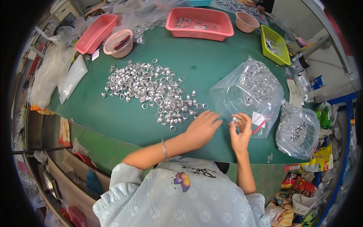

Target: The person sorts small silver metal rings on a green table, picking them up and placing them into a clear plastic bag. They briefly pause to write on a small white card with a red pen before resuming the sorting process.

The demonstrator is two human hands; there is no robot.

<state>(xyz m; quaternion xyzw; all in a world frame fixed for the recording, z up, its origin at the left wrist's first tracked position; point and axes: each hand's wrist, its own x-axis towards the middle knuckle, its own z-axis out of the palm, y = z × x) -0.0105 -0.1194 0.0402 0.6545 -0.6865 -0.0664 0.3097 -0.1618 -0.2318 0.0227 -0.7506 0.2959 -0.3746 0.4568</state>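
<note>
Between the thumb and fingers of my right hand [241,133] is a small shiny silver metal ring [235,119], held up over the table. To its left, my left hand [204,125] is seen from the back. Its fingers stretch toward the right hand, slightly apart and a little blurred, and no object shows in them. Just beyond the left hand, a wide heap of silver metal rings [151,85] spreads over the green table [124,123]. A large clear plastic bag [261,87] full of similar rings lies beyond my right hand.
A second clear bag of metal parts [298,130] sits at the right edge. A pink pen [259,128] lies by a white label. Pink trays [199,33], round pink bowls [118,52] and a yellow-green tray [274,56] line the far side. Clear plastic sheets [72,77] lie left.
</note>
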